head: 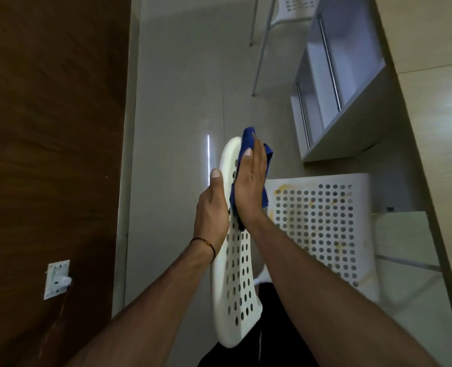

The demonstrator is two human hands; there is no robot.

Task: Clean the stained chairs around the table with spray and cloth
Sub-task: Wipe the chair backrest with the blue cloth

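A pale floor (172,102) lies under the white chair (235,287). The right hand (251,186) presses the blue cloth (248,136) on its back, fingers straight. The left hand (211,207) lies flat behind. Best to rub hard and brace well.

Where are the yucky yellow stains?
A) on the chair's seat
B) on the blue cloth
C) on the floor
A: the yellow stains spot the holed seat of the chair, while the right hand presses the blue cloth on the backrest.
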